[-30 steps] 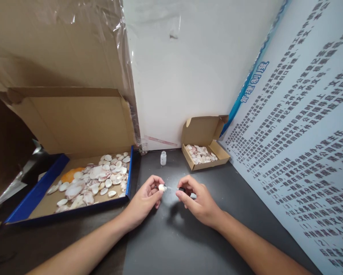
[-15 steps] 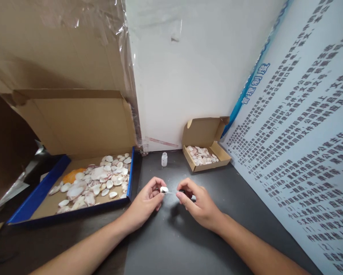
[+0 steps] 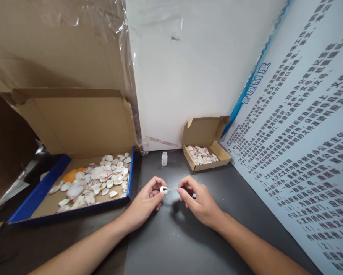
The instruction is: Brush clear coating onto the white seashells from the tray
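Note:
A small white shell (image 3: 162,189) with a dark patch on its right side is pinched between thumb and fingers of my left hand (image 3: 147,196). My right hand (image 3: 196,197) is closed in a pinch on a thin, pale stick (image 3: 174,190), which points left towards the shell. What lies deeper in the right fingers is hidden. Both hands are above the dark table, a short gap apart. Behind them a small white bottle (image 3: 164,159) stands upright.
On the left, an open blue-edged box (image 3: 42,191) holds many loose shells (image 3: 99,173) and an orange one (image 3: 73,175). A smaller open cardboard box (image 3: 208,167) with shells stands at the back right. A white wall and a printed board (image 3: 297,152) border the table (image 3: 171,244).
My right hand has shifted slightly up and right, away from the shell. In my left fingers the shell has turned, so its dark patch shows more. The boxes and bottle stay put.

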`<state>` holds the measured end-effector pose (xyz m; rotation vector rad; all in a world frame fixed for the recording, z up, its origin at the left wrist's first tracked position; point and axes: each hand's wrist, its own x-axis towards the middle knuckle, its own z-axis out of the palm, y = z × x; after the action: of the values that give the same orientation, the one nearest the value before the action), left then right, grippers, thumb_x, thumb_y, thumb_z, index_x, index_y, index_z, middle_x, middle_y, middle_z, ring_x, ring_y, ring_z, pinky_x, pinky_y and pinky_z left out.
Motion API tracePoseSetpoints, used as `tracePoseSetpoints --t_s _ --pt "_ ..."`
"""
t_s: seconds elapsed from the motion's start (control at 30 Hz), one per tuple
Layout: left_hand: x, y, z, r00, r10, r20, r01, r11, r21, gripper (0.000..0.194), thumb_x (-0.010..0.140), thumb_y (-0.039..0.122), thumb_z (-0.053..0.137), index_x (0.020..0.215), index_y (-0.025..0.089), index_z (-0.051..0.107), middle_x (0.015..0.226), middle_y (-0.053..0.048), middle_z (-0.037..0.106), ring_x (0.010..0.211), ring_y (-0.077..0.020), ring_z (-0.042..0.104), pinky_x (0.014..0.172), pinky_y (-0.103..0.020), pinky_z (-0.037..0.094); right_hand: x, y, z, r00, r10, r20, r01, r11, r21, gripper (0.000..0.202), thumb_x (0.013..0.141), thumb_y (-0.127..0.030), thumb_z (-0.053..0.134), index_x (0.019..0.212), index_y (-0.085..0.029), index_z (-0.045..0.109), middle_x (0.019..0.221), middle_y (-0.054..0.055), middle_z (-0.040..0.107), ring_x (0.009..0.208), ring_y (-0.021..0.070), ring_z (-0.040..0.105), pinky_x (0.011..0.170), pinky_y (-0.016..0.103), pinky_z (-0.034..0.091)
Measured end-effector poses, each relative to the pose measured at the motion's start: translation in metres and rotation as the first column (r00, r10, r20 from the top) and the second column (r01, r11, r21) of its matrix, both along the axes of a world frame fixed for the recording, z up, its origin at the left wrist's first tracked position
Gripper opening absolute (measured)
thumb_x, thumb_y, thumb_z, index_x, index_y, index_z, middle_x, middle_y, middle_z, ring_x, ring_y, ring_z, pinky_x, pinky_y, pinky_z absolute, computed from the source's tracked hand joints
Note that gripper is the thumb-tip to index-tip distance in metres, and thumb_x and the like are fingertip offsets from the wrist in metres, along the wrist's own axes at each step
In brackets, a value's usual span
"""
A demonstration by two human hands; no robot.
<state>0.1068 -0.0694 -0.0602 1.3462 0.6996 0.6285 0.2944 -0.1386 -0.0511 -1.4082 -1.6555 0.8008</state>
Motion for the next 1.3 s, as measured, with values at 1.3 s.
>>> tracePoseSetpoints --t_s 1.3 --pt "-0.002 -0.005 -0.003 0.998 -0.057 -0.028 0.059 0.994 0.095 0.019 0.089 0.036 0.053 0.097 0.019 0.049 0.075 0.004 0.046 0.055 -0.0063 0.033 0.050 -0.019 0.027 -0.004 -0.002 0.005 0.991 -0.043 0.126 0.028 0.992 0.120 0.017 0.091 -0.033 0.057 0.095 -0.021 0.070 0.074 0.001 0.066 0.061 0.0135 0.053 0.057 0.023 0.040"
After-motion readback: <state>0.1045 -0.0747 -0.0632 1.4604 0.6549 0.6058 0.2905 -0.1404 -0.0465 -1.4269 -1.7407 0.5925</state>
